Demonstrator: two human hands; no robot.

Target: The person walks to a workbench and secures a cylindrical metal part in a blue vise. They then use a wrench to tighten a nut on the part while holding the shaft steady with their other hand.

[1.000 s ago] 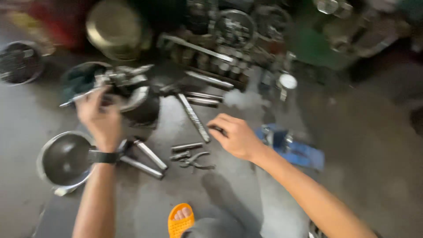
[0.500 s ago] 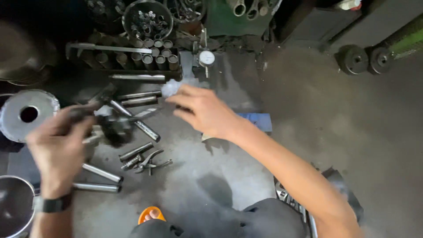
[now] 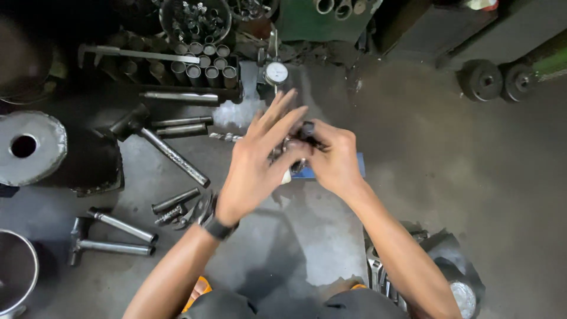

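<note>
My right hand (image 3: 335, 160) is closed around a small dark metal part (image 3: 305, 131) held above the floor at the centre of the view. My left hand (image 3: 255, 165), with a black watch on its wrist, lies flat against that part from the left, fingers straight and spread. Shiny metal shows between the two palms; how much of the part is covered I cannot tell. A blue flat object (image 3: 358, 166) lies on the floor just under my right hand.
A hammer (image 3: 168, 150), loose steel rods (image 3: 180, 123) and a tray of steel cylinders (image 3: 204, 65) lie at left. A dial gauge (image 3: 276, 74) stands behind my hands. Pliers (image 3: 192, 214), T-shaped bars (image 3: 112, 236), a holed steel disc (image 3: 41, 147) and small wheels (image 3: 484, 80) surround me.
My left hand has come in from the far left to meet my right hand at the centre. The right hand has closed on the small part. The view has shifted right.
</note>
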